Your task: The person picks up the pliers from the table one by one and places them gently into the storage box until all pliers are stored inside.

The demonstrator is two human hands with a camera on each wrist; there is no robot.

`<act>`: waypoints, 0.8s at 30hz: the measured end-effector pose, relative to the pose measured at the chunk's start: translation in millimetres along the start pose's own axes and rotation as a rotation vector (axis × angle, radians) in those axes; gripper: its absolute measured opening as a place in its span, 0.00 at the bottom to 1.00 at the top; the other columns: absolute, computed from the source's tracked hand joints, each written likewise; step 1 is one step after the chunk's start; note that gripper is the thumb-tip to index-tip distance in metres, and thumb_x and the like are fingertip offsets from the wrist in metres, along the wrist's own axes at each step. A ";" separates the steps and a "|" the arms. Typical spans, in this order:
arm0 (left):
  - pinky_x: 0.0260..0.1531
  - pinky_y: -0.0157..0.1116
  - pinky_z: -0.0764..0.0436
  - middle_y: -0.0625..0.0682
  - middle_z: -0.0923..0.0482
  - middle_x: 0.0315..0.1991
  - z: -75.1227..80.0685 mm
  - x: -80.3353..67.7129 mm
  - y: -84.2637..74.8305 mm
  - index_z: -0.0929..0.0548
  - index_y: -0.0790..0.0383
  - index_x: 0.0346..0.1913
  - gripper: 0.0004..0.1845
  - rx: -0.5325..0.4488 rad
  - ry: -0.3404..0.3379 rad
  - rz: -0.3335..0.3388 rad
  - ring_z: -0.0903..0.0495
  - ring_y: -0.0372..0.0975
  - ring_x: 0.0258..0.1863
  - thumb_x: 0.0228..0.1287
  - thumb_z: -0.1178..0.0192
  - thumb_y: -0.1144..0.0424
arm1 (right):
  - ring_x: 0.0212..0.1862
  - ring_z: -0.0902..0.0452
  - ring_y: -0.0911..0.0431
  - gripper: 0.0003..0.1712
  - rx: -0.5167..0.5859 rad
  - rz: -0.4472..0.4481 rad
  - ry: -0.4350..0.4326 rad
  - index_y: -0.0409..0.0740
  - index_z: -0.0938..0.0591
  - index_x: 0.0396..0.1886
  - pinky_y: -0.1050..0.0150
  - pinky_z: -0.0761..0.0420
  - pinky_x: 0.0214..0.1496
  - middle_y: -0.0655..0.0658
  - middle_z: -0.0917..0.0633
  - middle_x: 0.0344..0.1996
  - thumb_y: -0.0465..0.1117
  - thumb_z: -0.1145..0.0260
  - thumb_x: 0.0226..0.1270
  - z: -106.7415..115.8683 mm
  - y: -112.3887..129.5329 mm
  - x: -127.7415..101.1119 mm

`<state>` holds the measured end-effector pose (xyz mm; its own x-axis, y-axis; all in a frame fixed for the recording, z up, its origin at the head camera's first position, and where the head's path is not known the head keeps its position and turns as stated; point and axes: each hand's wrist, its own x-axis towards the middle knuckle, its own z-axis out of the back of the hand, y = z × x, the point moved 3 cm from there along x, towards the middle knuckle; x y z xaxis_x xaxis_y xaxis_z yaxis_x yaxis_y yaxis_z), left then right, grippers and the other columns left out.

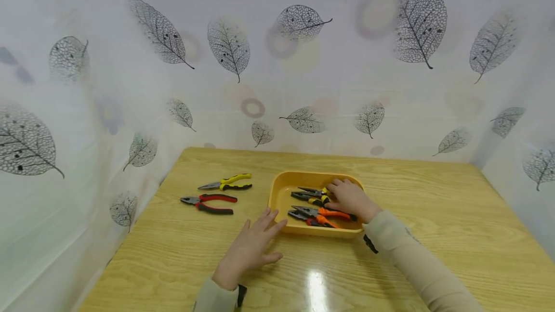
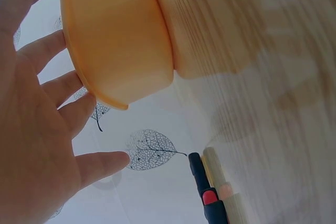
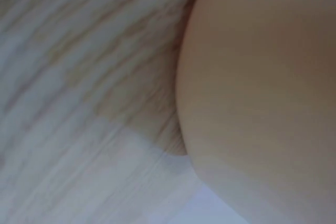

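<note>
Two hands at the yellow tray, pliers in and out

Two hands work at a yellow tray sitting near the middle of the wooden tabletop, a bit toward the far edge. Right hand is inside the tray, fingers curled over the handles of yellow-black pliers w/ a second pair just behind; looks like it grips them, but the exact hold is hidden by the knuckles. Orange-handled pliers lie in the tray toward its near wall, just beside the hand, w/ a red-handled pair touching or overlapping them; can't tell which.

Left hand lies flat on the tabletop, fingers straight & spread, holding nothing; fingertips sit at the tray's near-left corner, touching or almost touching the wall. Left wrist view shows the same: spread fingers just beside the tray's outer wall.

Outside the tray, toward the left edge of the tabletop: yellow-handled long-nose pliers farther back, red-black pliers nearer, the two near each other but apart, both w/ jaws pointing to the left edge.

Right wrist view is blurred: only wood grain & a yellowish curved surface, prob. the tray wall. Leaf-print curtain hangs behind the far and side edges.
</note>
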<state>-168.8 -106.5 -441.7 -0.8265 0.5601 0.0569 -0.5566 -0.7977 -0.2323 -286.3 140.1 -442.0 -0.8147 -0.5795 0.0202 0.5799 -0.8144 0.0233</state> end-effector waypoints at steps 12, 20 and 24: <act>0.52 0.61 0.43 0.55 0.51 0.67 -0.3 -0.5 -0.9 0.41 0.49 0.66 0.39 -0.006 -0.006 -0.002 0.56 0.45 0.66 0.51 0.41 0.43 | 0.46 0.30 0.43 0.34 0.082 -0.046 0.017 0.38 0.26 0.52 0.49 0.29 0.47 0.38 0.25 0.47 0.58 0.37 0.53 -0.9 -1.2 -1.1; 0.51 0.61 0.42 0.55 0.51 0.67 0.9 -0.6 -1.5 0.40 0.50 0.66 0.39 -0.013 -0.018 -0.012 0.55 0.45 0.66 0.51 0.40 0.44 | 0.49 0.32 0.42 0.33 0.156 -0.077 0.015 0.41 0.27 0.53 0.48 0.30 0.48 0.38 0.26 0.48 0.57 0.36 0.53 -3.4 -2.1 -2.2; 0.51 0.61 0.42 0.55 0.51 0.67 1.1 -0.3 -1.6 0.39 0.51 0.65 0.39 -0.014 -0.018 -0.014 0.55 0.45 0.66 0.51 0.40 0.44 | 0.49 0.32 0.43 0.33 0.152 -0.063 0.002 0.40 0.26 0.53 0.49 0.30 0.49 0.38 0.26 0.47 0.56 0.37 0.53 -2.9 -2.2 -3.2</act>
<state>-167.8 -105.7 -440.4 -0.8203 0.5666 0.0776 -0.5666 -0.7867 -0.2451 -285.0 143.7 -445.1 -0.8495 -0.5275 0.0118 0.5211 -0.8352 0.1757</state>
